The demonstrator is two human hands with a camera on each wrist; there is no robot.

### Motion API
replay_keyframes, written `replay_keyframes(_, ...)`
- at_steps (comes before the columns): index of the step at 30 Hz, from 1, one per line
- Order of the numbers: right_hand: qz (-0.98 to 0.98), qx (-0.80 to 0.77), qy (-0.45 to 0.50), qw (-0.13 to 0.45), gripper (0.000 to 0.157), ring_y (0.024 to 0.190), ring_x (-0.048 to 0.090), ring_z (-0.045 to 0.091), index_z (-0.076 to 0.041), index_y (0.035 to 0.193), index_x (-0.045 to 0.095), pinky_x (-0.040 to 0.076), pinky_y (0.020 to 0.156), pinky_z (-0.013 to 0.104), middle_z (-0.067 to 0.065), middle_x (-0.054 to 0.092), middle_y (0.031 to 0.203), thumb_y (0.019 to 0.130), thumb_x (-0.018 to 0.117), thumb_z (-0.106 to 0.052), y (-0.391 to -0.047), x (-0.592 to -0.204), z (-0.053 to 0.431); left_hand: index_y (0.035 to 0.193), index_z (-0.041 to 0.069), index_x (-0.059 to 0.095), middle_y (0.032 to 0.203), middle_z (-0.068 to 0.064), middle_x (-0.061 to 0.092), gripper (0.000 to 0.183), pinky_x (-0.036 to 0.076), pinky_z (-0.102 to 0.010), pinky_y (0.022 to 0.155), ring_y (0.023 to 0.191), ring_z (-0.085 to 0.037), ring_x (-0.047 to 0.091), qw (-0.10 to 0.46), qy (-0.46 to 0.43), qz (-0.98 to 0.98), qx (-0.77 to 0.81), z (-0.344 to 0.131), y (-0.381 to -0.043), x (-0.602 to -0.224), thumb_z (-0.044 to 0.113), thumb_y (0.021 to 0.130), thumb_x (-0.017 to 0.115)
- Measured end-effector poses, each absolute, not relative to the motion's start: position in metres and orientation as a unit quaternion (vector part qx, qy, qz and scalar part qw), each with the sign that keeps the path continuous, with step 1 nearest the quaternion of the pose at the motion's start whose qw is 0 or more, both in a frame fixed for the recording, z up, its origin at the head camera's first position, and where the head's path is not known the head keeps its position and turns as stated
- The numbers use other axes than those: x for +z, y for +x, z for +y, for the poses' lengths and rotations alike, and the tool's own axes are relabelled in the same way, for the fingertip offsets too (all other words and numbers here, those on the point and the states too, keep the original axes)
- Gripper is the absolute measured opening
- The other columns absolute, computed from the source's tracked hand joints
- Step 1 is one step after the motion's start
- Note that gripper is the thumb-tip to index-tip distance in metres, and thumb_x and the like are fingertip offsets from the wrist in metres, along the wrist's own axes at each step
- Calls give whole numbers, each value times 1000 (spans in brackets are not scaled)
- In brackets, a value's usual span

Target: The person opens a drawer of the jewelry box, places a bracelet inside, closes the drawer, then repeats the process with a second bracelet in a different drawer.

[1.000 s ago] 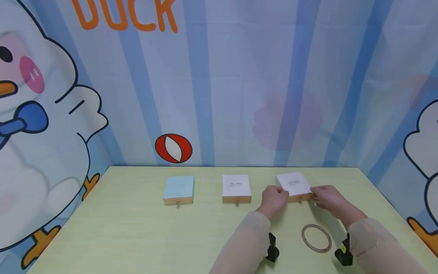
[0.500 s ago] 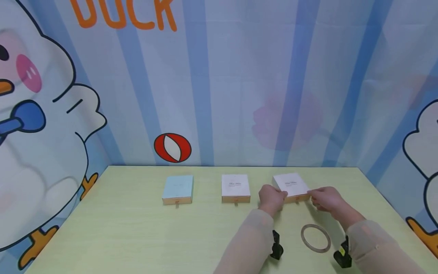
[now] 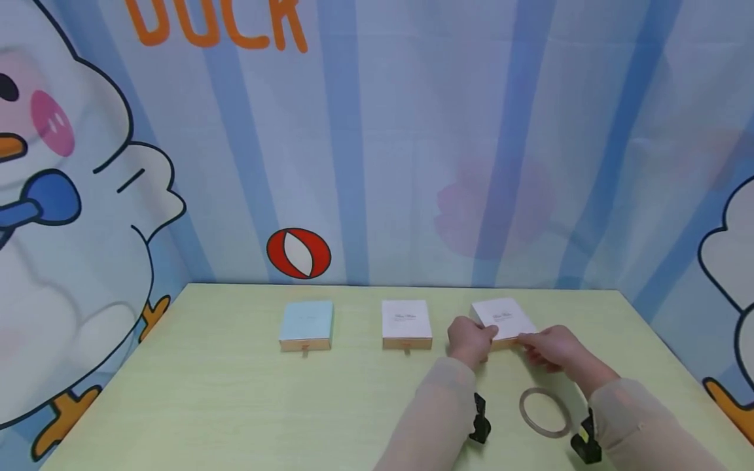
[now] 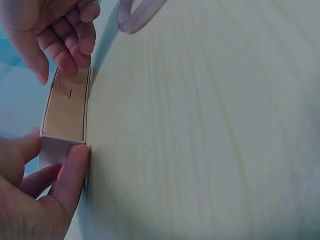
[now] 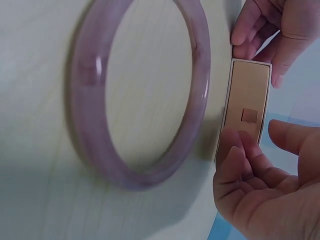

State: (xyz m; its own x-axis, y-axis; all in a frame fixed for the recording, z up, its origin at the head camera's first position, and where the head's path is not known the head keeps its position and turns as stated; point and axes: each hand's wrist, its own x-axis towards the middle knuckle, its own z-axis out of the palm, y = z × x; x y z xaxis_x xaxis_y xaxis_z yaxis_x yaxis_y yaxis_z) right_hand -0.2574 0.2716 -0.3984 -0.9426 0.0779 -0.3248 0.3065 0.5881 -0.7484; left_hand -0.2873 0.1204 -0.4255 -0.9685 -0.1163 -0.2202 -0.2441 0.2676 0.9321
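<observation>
A white-topped drawer box (image 3: 505, 313) with a tan front stands at the table's right rear, turned slightly askew. My left hand (image 3: 468, 340) grips its left end, thumb and fingers on either side in the left wrist view. At the box's front hovers my right hand (image 3: 554, 347). In the right wrist view its bent fingertips are by the tan drawer front (image 5: 245, 87), just under a small ribbon tab (image 5: 249, 115), and its thumb stands apart from them. Whether those fingertips touch the box is unclear. The drawer looks closed. A mauve bangle (image 5: 90, 105) lies nearer the front.
Another white drawer box (image 3: 406, 318) stands left of the hands, with a pale blue one (image 3: 306, 320) farther left. All rest on a light wooden table (image 3: 253, 405). A printed cloth backdrop (image 3: 389, 144) rises behind the table's back edge.
My right hand has shifted left from the box's right corner toward the middle of its front. My left hand keeps its grip, and the box has moved slightly left.
</observation>
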Motion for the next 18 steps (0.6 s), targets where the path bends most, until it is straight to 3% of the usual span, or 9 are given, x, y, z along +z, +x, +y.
replay_keyframes(18, 889, -425, 102, 133, 22, 49, 51, 10, 1, 75, 64, 42, 48, 24, -1, 57, 56, 86, 61, -17, -270, -413, 263, 76, 7, 64, 66, -2, 58, 20, 42, -29, 49, 50, -16, 52, 52, -131, 781, 609, 123, -287, -426, 22, 80, 76)
